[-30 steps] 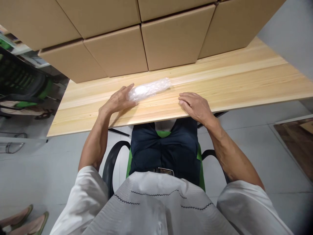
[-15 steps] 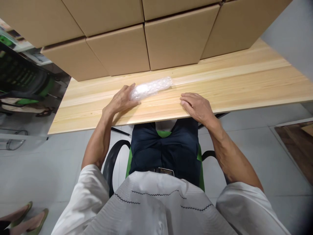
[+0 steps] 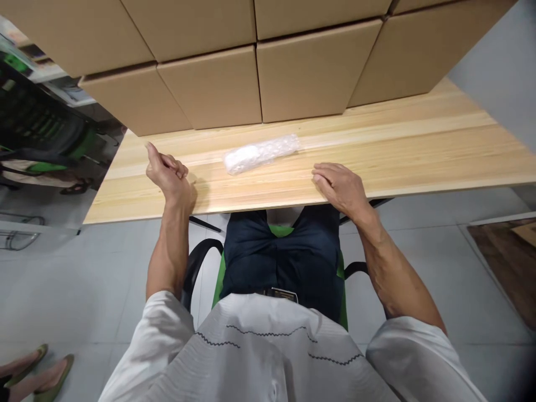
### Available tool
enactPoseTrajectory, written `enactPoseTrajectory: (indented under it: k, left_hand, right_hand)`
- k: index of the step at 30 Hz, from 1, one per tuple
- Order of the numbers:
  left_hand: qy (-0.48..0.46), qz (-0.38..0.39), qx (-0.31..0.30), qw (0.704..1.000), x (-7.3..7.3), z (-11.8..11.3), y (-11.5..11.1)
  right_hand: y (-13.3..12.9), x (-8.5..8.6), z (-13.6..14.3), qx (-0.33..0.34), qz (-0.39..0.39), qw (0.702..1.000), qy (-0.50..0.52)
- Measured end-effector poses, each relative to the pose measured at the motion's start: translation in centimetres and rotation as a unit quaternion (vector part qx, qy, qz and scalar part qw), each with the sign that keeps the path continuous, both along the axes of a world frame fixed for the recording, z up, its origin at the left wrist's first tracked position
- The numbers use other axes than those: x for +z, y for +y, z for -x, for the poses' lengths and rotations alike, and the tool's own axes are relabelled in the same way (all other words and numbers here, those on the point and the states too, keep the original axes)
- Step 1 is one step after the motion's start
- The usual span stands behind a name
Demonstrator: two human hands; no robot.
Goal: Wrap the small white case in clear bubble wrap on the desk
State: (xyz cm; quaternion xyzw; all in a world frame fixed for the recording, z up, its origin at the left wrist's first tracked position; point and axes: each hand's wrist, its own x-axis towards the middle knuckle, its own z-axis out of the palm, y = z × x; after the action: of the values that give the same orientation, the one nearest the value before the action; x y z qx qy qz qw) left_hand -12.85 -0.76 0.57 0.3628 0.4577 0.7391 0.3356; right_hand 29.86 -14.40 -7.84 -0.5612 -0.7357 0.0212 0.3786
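A clear bubble-wrapped bundle (image 3: 262, 153) lies on the pale wooden table (image 3: 402, 139), untouched by either hand. To its left, my left hand (image 3: 167, 174) is turned palm up above the table, its fingers curled in and its thumb sticking out, with nothing seen in it. On the other side of the bundle, my right hand (image 3: 340, 185) rests near the table's front edge, its fingers bent and pressed together, holding nothing that shows.
Large cardboard boxes (image 3: 213, 86) are stacked along the back of the table. A dark office chair (image 3: 37, 123) stands at the left. Another person's feet (image 3: 50, 377) show at the lower left.
My left hand has let go of the bubble-wrapped bundle, moved left and turned over with its fingers curled. The bundle and my right hand have hardly moved.
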Motion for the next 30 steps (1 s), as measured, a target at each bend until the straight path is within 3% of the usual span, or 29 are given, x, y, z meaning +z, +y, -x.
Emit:
enactPoseTrajectory:
  k: [6, 10, 15, 19, 21, 24, 28, 30]
  left_hand:
    - [0.014, 0.0, -0.015, 1.0, -1.6, -0.5, -0.6]
    - [0.082, -0.027, -0.03, 0.996, -1.5, -2.1, 0.3]
    - [0.093, -0.016, -0.044, 0.995, -1.3, -3.7, 2.0]
    - [0.11, -0.006, -0.021, 0.994, -2.5, -3.5, 3.1]
    - [0.178, -0.021, -0.023, 0.984, -3.5, -2.6, 3.5]
    - [0.339, -0.068, -0.097, 0.933, -5.0, -1.3, 4.3]
    - [0.496, -0.085, -0.259, 0.825, -6.0, -1.1, 4.9]
    - [0.537, -0.085, -0.31, 0.78, -6.1, -1.6, 4.7]
  right_hand:
    - [-0.3, 0.1, 0.1, -0.01, -0.016, 1.0, -0.001]
    - [-0.4, 0.2, 0.1, -0.014, -0.017, 1.0, -0.007]
    - [-0.4, 0.0, 0.3, -0.03, -0.022, 0.999, -0.017]
    - [-0.3, -0.4, 0.4, -0.04, -0.027, 0.999, -0.021]
    - [-0.3, -0.5, 0.5, -0.041, -0.033, 0.998, -0.024]
    - [-0.2, -0.6, 0.7, -0.045, -0.03, 0.998, -0.023]
    - [-0.2, -0.5, 0.8, -0.042, -0.017, 0.999, -0.017]
    - [-0.2, -0.4, 0.8, -0.04, -0.015, 0.999, -0.018]
